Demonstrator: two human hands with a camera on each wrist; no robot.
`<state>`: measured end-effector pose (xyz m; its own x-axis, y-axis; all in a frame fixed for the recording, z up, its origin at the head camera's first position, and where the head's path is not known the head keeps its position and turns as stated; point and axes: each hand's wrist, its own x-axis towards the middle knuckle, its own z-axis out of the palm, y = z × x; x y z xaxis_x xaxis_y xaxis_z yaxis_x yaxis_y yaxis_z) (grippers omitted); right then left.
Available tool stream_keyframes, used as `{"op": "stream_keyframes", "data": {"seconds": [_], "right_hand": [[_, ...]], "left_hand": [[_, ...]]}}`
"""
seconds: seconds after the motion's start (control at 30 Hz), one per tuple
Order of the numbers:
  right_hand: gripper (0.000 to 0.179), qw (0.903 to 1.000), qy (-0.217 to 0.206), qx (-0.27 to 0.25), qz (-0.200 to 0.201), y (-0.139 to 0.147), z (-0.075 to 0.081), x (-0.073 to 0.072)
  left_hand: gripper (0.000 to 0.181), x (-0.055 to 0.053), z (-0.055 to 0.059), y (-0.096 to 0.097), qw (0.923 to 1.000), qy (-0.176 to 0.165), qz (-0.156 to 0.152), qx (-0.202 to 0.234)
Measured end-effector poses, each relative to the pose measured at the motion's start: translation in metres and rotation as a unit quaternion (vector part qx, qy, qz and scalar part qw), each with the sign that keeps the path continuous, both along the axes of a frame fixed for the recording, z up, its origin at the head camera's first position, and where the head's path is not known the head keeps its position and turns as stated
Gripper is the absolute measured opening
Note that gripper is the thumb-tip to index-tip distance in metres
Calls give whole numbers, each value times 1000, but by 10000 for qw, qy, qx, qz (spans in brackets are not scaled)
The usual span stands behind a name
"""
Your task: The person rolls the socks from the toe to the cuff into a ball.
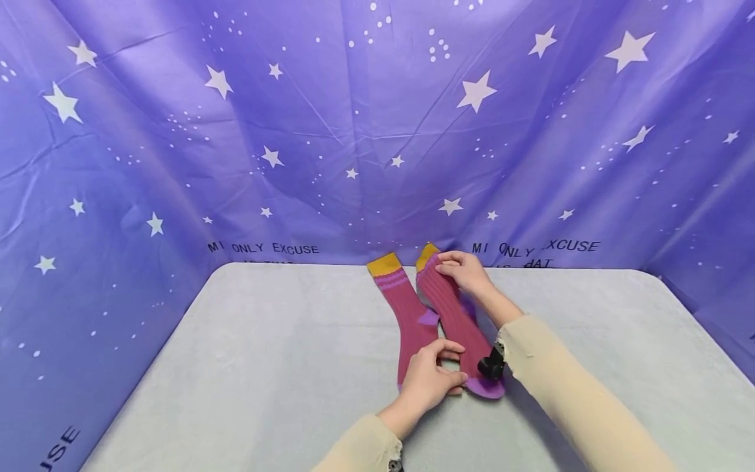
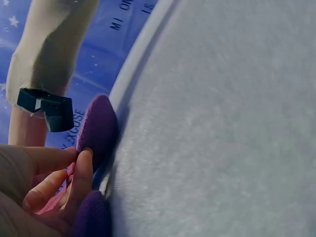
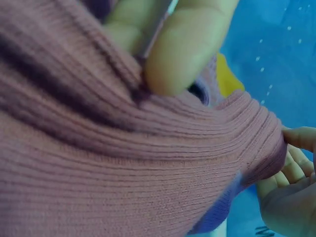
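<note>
Two dark pink ribbed socks with yellow cuffs and purple heels and toes are side by side on the table in the head view. My left hand pinches the right sock at its toe end, between thumb and fingers. Near that sock's yellow cuff, my right hand pinches its edge. The left sock lies flat, its toe partly hidden behind my left hand. In the left wrist view the pinched purple toe stands above the table. Stretched ribbed knit fills much of the right wrist view.
A pale grey table with rounded back corners carries the socks. Behind it hangs a purple-blue curtain with white stars and black lettering. A black wrist camera on the right forearm overlaps the right sock in the head view.
</note>
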<state>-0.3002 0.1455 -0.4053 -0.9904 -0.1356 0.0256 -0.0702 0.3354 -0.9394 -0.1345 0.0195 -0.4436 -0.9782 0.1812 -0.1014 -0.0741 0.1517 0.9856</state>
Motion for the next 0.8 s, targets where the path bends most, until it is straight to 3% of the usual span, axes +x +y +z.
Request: {"op": "stream_keyframes", "data": {"seconds": [0.23, 0.43, 0.6, 0.8], "right_hand": [[38, 9991, 38, -338, 260, -18, 20, 7], [39, 9962, -242, -716, 428, -33, 36, 12], [39, 9937, -374, -929, 505, -46, 35, 9], [36, 9943, -519, -869, 329, -62, 25, 2]], "left_hand": [[36, 2, 12, -23, 9972, -228, -267, 654], [37, 12, 20, -48, 9934, -188, -468, 1030], [40, 14, 21, -64, 9910, -126, -527, 1222], [42, 11, 16, -72, 9878, -133, -553, 1451]]}}
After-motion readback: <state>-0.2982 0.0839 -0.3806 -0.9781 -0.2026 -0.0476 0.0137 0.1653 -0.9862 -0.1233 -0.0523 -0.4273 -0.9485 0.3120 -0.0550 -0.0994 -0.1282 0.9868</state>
